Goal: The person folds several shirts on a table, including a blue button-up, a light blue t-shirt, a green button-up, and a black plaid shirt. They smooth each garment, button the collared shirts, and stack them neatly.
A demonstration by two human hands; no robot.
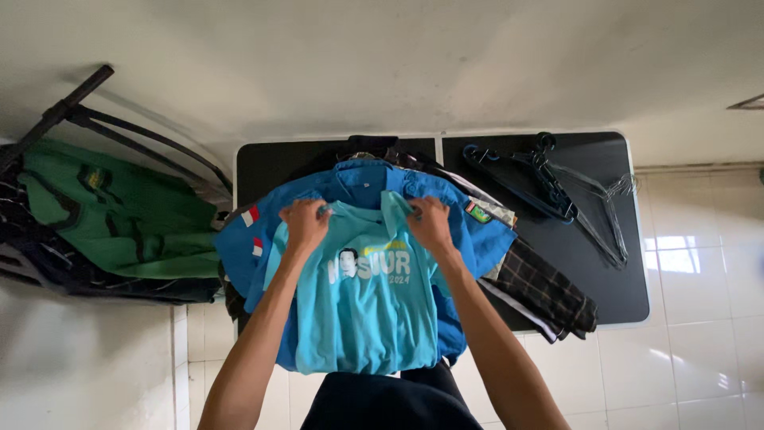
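A light turquoise polo shirt (362, 310) with a printed front lies flat on top of a pile of clothes on a black table (597, 287). My left hand (305, 224) grips the shirt at its left shoulder beside the collar. My right hand (430, 223) grips the right shoulder by the collar. Under it lies a darker blue shirt (239, 251) with small red and white patches on its sleeve. Beneath that shows a dark plaid garment (549, 291) hanging over the table's near edge.
Several black and clear hangers (557, 191) lie on the right half of the table. At the left, a green garment (119, 215) is draped over a dark metal rack (72, 107). White tiled floor (700, 318) lies to the right, and a white wall behind.
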